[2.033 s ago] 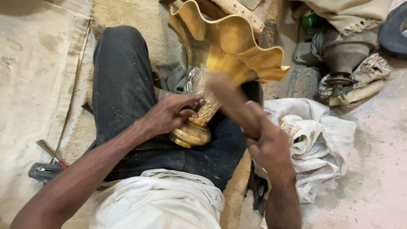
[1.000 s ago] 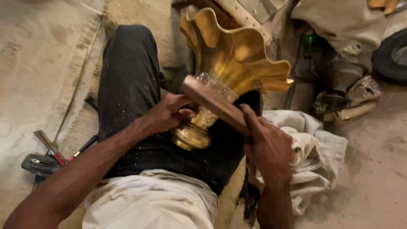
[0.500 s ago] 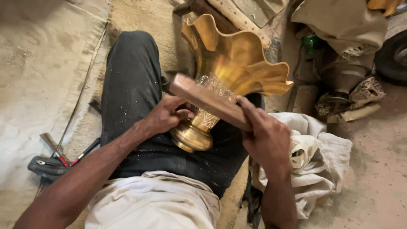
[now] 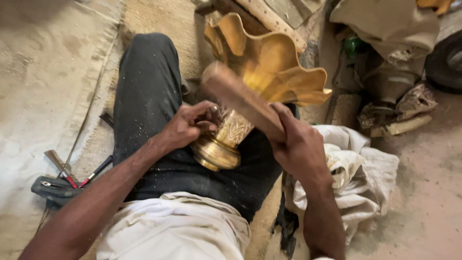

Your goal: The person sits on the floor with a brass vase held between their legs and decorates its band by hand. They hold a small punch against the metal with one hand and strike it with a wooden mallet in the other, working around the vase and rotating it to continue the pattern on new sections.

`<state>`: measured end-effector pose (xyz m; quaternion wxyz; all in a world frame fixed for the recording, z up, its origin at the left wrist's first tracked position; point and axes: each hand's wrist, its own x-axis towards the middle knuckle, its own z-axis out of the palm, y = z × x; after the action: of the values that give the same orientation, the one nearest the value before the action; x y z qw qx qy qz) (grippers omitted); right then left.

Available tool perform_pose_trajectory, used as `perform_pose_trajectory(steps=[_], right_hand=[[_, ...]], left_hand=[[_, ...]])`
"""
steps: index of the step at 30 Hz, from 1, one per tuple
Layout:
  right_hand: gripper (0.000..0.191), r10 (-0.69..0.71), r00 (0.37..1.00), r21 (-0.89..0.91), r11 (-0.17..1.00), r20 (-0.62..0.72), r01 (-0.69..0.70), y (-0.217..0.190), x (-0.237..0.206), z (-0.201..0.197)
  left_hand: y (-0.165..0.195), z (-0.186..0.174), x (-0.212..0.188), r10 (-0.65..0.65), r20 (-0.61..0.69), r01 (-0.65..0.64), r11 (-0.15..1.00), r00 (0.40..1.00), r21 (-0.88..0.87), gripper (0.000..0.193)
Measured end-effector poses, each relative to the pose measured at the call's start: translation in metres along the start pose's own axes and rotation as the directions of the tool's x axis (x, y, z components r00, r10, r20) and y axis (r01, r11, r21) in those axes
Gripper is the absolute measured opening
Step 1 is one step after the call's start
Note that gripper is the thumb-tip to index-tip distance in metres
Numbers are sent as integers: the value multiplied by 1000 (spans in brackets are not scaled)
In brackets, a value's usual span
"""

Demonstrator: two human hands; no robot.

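The right hand (image 4: 298,144) gripped a wooden stick (image 4: 240,98) raised over the brass vase (image 4: 260,82). The left hand's (image 4: 185,126) fingers pinched something small against the vase's neck. It looked like tapping work, needing a careful hit just beside those fingers.

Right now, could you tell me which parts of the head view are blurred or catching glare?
In the head view, the wooden block in the right hand is smeared by motion blur; the fluted golden brass vase shows a bright glare inside its flared mouth; the left hand at the vase's engraved neck is fairly sharp, as are the red-handled tools.
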<state>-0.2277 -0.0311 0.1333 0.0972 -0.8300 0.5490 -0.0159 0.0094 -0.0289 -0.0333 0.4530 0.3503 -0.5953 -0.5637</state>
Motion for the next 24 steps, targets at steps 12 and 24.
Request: perform_pose_trajectory(steps=[12, 24], right_hand=[[79, -53, 998, -195, 979, 36, 59, -9, 9, -16], [55, 644, 750, 800, 366, 150, -474, 23, -47, 44]], left_hand=[[6, -5, 0, -52, -23, 50, 996, 998, -76, 24], [34, -47, 84, 217, -520, -161, 975, 826, 152, 15]])
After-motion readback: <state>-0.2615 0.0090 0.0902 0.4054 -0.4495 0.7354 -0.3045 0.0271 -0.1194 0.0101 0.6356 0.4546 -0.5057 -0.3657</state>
